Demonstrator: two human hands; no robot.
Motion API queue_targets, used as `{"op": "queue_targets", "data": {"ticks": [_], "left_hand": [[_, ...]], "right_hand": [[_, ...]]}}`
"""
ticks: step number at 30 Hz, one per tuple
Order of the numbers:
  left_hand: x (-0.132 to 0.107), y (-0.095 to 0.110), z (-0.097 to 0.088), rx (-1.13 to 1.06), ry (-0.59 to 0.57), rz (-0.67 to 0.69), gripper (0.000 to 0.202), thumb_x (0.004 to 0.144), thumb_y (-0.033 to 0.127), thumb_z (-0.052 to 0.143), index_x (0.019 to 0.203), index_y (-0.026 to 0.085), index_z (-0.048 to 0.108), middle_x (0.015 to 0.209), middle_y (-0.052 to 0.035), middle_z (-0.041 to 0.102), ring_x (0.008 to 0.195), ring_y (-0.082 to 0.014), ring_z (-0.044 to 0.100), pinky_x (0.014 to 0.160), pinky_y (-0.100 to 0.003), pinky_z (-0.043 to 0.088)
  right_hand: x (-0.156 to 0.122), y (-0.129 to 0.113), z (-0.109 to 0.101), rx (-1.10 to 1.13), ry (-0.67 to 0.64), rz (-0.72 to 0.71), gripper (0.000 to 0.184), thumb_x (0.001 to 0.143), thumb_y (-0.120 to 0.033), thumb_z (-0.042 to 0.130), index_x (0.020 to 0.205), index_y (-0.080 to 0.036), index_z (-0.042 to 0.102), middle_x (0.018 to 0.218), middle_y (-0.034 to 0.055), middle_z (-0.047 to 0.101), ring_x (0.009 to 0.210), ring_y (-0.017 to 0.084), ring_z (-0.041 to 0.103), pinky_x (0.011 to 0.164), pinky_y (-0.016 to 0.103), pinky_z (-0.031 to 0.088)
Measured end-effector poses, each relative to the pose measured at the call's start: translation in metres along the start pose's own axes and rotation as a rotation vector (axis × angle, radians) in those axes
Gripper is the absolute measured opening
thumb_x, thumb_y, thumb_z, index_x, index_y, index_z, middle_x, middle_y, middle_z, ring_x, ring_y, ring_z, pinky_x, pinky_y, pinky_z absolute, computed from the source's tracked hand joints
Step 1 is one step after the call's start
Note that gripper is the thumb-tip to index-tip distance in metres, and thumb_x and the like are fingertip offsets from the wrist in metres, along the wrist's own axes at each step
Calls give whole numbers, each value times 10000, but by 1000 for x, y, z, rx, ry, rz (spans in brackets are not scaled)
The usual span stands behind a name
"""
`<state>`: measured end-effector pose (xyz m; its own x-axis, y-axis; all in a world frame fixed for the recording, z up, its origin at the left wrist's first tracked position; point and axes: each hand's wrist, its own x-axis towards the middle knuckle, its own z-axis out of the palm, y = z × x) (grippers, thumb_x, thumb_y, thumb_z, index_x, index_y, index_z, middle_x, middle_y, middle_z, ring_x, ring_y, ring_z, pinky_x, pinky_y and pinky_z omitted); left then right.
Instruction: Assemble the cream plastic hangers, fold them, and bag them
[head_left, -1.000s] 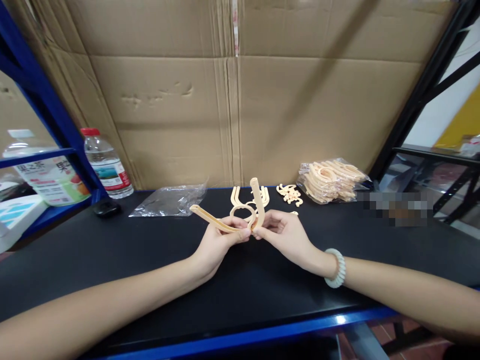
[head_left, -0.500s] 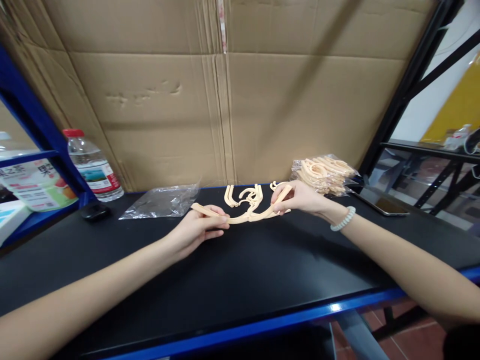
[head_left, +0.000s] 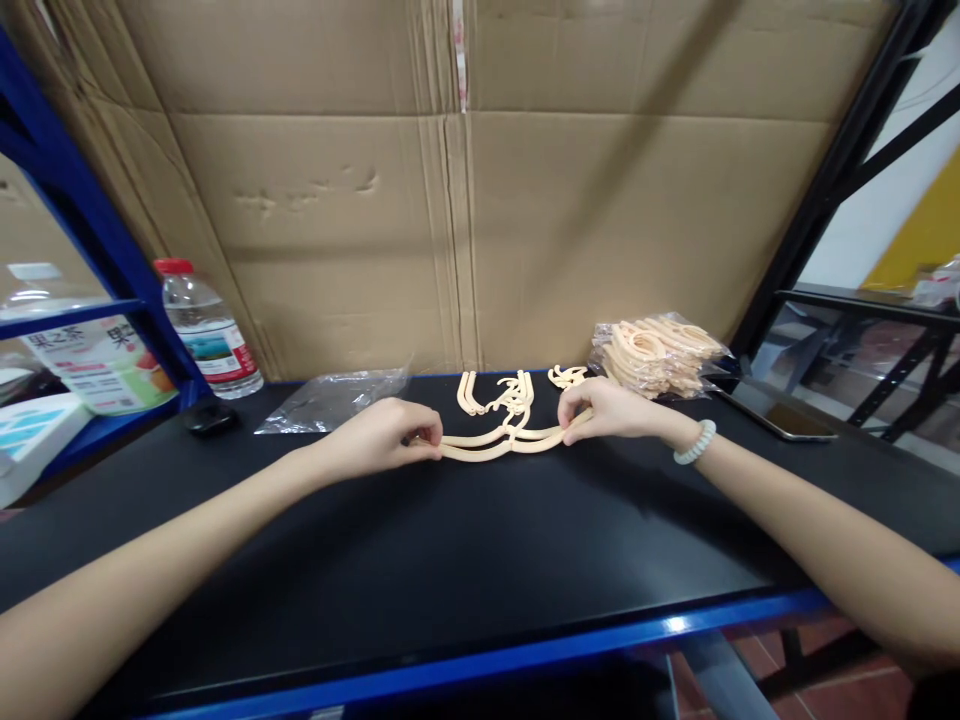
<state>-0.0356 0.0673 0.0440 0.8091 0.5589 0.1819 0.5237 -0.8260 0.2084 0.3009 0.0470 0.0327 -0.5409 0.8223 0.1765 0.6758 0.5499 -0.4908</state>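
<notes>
My left hand (head_left: 390,435) is closed in a pinch on the left end of a beige plastic folding hanger (head_left: 476,455), knuckles up. At its other end, my right hand (head_left: 611,410) grips the right arm between thumb and fingers. The hanger lies low over the black table, its arms spread wide. Just behind it runs a second pair of curved beige arms (head_left: 472,438), close alongside; whether my fingers touch these too I cannot tell. Loose beige hanger arms (head_left: 469,395) and a small heap of beige hooks (head_left: 566,377) lie farther back.
Bagged beige hanger parts (head_left: 660,350) are piled at the back right, beside a dark flat device (head_left: 780,415). A clear plastic bag (head_left: 330,400), a black mouse-like object (head_left: 210,418) and a red-capped water bottle (head_left: 214,340) stand or lie left. Cardboard (head_left: 337,250) walls the back.
Both hands have come down with the hanger, and it now lies level beside the other arms. My left hand has turned from palm-up to knuckles-up. The view has shifted slightly.
</notes>
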Motion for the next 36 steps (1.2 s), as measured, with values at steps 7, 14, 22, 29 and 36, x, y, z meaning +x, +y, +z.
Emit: {"op": "queue_targets", "data": {"ticks": [7,14,22,29,36], "left_hand": [[-3,-4,6,117,-4,85,178,909,288,495,791,180,573,884,-43,578,808,-170,543,720,-266,418],[-2,-2,7,117,-16,93,146,898,246,471,811,175,564,886,-48,564,817,-176,533,721,-271,421],[-3,-3,7,135,-7,108,145,898,258,476,848,173,582,878,-53,578,805,-181,545,714,-270,423],[-4,-7,6,173,-5,123,136,890,220,478,855,178,603,908,-60,588,838,-188,561,757,-273,430],[-5,-7,5,192,-15,128,138,871,196,457,854,177,593,910,-62,612,819,-182,573,740,-264,438]], "right_hand": [[4,9,6,-96,-2,-186,136,747,-272,748,708,-171,666,844,31,657,803,173,595,763,301,438],[4,10,9,-101,2,-214,133,791,-256,714,717,-169,647,926,46,650,832,175,582,796,319,442],[3,9,6,-144,-26,-223,149,806,-296,699,724,-175,673,967,60,645,881,196,580,854,364,433],[2,11,4,-152,-42,-229,148,821,-302,676,751,-171,680,952,62,649,883,191,585,832,340,445],[2,13,5,-156,-62,-179,108,823,-267,659,817,-162,682,852,41,669,802,172,599,768,305,446]]}}
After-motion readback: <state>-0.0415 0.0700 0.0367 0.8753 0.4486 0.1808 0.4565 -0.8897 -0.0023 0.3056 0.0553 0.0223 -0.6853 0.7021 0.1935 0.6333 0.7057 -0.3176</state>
